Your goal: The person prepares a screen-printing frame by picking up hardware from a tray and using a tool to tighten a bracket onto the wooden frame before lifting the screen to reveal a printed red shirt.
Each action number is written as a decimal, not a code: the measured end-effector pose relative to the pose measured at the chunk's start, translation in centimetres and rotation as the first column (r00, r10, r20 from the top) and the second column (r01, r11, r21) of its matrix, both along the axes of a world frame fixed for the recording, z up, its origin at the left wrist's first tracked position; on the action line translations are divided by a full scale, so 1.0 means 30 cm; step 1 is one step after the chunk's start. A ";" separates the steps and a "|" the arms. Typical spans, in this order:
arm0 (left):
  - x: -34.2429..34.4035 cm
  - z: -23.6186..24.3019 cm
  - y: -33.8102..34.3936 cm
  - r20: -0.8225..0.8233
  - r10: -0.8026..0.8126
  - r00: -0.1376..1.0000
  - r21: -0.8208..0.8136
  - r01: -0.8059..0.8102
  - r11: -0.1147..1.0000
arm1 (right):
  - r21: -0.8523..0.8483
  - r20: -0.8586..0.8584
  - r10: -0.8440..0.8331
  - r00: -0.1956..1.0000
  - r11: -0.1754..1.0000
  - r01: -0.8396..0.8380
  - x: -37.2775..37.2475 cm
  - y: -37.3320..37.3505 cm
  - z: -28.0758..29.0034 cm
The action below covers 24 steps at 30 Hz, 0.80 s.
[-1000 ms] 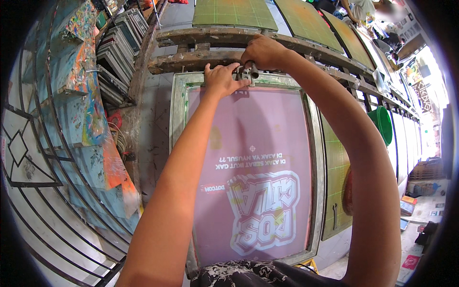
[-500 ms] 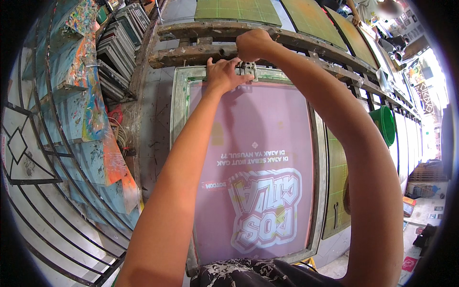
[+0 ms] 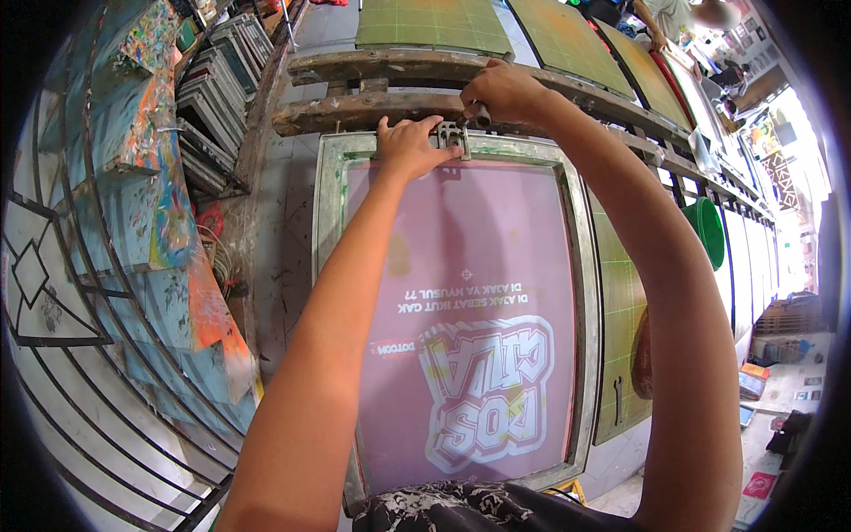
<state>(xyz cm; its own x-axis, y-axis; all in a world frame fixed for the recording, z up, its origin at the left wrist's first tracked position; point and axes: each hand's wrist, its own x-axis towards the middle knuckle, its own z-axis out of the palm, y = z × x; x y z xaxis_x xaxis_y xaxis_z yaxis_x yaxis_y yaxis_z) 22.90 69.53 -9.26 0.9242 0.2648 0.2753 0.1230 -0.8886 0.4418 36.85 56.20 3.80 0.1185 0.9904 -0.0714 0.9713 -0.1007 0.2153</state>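
At screen frame [image 3: 581, 266] top, both hands unmoved, right hand [image 3: 501, 90] still gripping clamp [image 3: 452, 135]

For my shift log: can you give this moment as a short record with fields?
setting: screen-printing table
left hand: flat on top edge of the printing screen frame, beside the metal clamp
right hand: gripping the clamp knob at the wooden rail
screen: pink mesh, mirrored design
nearby: green bucket, stacked frames

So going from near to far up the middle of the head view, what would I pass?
Patterned dark cloth → pink printing screen in its metal frame → left hand → small metal clamp → right hand → worn wooden rail → green gridded board.
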 end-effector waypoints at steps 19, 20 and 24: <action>-0.001 -0.003 0.004 -0.028 -0.003 1.000 0.033 0.004 0.999 | 0.048 0.008 0.062 0.998 0.997 -0.062 -0.003 0.007 -0.049; -0.002 -0.004 0.005 -0.033 -0.003 0.999 0.032 0.004 0.999 | 0.024 0.048 0.063 0.997 0.998 -0.065 -0.014 0.018 -0.039; -0.001 -0.007 0.010 -0.048 -0.003 0.999 0.029 0.004 1.000 | -0.172 0.105 -0.214 0.971 0.958 0.230 -0.062 0.082 -0.025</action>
